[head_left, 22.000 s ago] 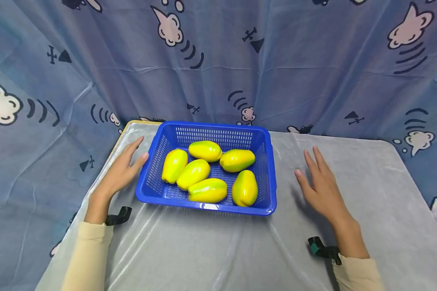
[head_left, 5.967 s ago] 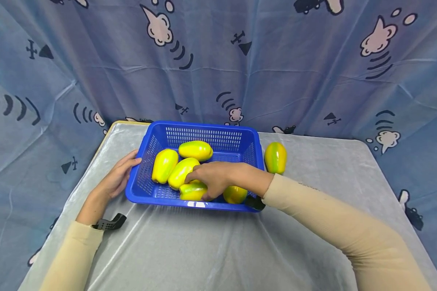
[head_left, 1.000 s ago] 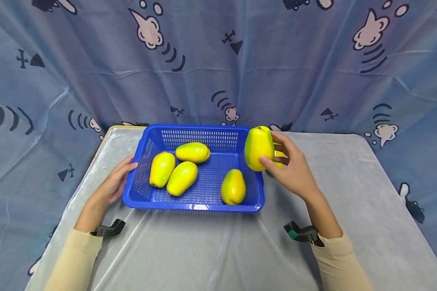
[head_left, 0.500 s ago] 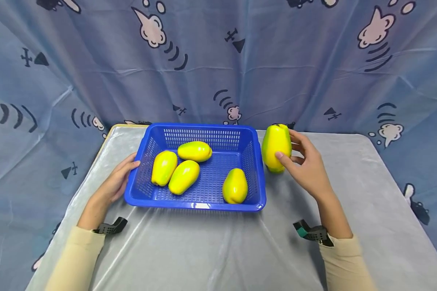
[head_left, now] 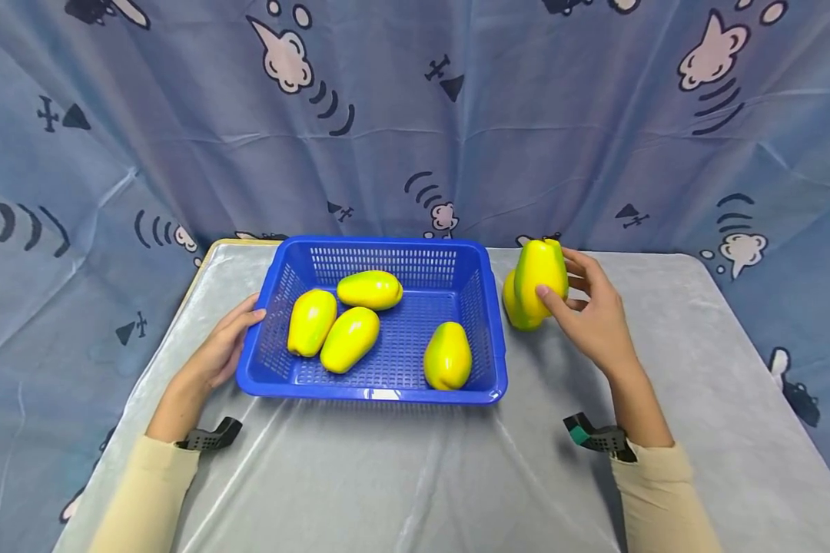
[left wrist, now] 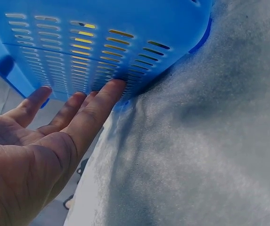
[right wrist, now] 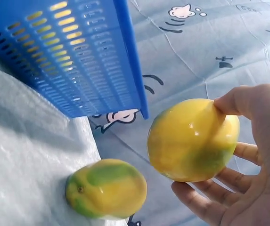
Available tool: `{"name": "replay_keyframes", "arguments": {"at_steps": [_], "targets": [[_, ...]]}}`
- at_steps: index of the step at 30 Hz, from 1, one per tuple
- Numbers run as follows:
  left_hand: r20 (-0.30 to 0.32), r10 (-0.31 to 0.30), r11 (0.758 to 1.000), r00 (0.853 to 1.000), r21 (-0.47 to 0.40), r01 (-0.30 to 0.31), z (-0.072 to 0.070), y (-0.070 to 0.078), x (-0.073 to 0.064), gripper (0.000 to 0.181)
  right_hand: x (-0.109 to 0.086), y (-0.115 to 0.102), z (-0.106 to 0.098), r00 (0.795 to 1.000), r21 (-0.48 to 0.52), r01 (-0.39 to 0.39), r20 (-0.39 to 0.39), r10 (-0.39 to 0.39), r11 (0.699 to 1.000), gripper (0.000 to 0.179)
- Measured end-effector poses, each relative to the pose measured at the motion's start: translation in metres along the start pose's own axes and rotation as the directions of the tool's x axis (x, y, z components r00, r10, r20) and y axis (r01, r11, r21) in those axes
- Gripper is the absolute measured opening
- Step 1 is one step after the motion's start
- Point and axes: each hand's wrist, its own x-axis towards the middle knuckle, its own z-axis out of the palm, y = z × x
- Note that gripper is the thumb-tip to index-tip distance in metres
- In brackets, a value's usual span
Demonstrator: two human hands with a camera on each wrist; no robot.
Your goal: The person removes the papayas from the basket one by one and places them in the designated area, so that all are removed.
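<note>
My right hand (head_left: 595,319) grips a yellow-green papaya (head_left: 541,278) between thumb and fingers, held up to the right of the blue plastic basket (head_left: 387,395). Behind it, partly hidden in the head view, another papaya (right wrist: 107,188) lies on the table, apart from the held one in the right wrist view. My left hand (head_left: 221,346) rests against the basket's left side. Its fingers (left wrist: 94,110) lie nearly straight on the slotted outer wall in the left wrist view. Several papayas remain inside the basket: one papaya (head_left: 447,355) at the right, the others grouped at the left.
A grey cloth covers the table (head_left: 360,468). A patterned blue curtain (head_left: 387,130) hangs right behind the table's back edge. The basket's raised right wall (right wrist: 92,61) stands beside the papaya on the table.
Since six seconds ago, my right hand has lifted a papaya from the basket's front. Over the last second it has moved right, past the basket's rim. My left hand stays at the basket.
</note>
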Motion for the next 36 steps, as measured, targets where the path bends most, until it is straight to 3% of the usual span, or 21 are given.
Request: {"name": "replay_keyframes", "arguments": {"at_steps": [12,24,36], "targets": [[-0.022,-0.005,1.000,1.000,0.019,0.005,0.002,0.004,0.000,0.034,0.003,0.021,-0.008,0.995,-0.034,-0.093,-0.042,0.092,0.995,0.066],[-0.020,-0.013,0.999,1.000,0.044,0.014,0.002,0.003,0.000,0.035,0.008,0.043,-0.018,0.980,-0.078,-0.197,0.010,0.198,0.977,0.074],[-0.013,-0.005,1.000,1.000,0.030,0.005,0.002,0.001,0.000,0.034,0.008,0.065,-0.023,0.968,-0.155,-0.235,0.048,0.245,0.959,0.076]]}}
